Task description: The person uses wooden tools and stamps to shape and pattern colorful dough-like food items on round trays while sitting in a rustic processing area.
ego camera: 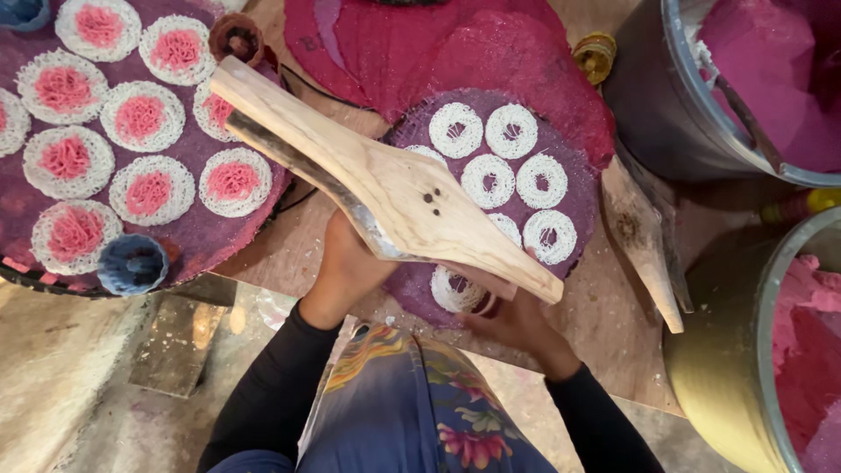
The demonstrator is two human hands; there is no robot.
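A long wooden lever press slants across the middle, from upper left down to lower right. My left hand grips it from below near its metal underside. My right hand lies under the press's lower end and touches a white noodle ring at the near edge of a round purple woven mat. Several white noodle rings sit on that mat, each with a hole in the middle. Part of the mat is hidden under the press.
A larger purple mat at left carries several white rings with pink centres and a blue cap. Magenta mats are stacked at the top. A grey tub and a yellow tub of pink dough stand right.
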